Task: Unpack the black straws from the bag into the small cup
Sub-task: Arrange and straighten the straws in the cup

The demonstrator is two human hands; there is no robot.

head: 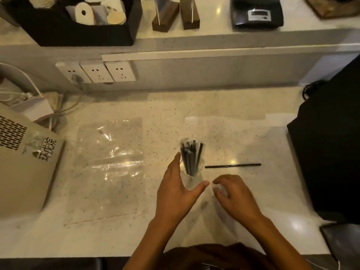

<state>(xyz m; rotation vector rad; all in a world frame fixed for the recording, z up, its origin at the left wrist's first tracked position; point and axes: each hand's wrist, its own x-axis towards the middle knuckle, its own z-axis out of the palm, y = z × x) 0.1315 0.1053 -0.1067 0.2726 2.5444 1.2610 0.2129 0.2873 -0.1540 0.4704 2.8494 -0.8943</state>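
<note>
A small clear cup (pixel 191 181) stands on the speckled counter and holds a bundle of black straws (pixel 191 155) that stick up out of it. My left hand (pixel 178 189) wraps around the cup, thumb on its right side. My right hand (pixel 234 195) hovers just to the right of the cup with curled fingers, and nothing shows in them. One loose black straw (pixel 232 165) lies flat on the counter to the right of the cup. A flat clear plastic bag (pixel 109 168) lies to the left. A second clear sheet (pixel 224 131) lies behind the cup.
A beige machine (pixel 25 162) with vent slots sits at the left edge. A black cloth-like object (pixel 331 149) fills the right side. Wall sockets (pixel 95 72) and cables are at the back left. A raised shelf behind carries a black organiser (pixel 78 22) and a scale (pixel 257 12).
</note>
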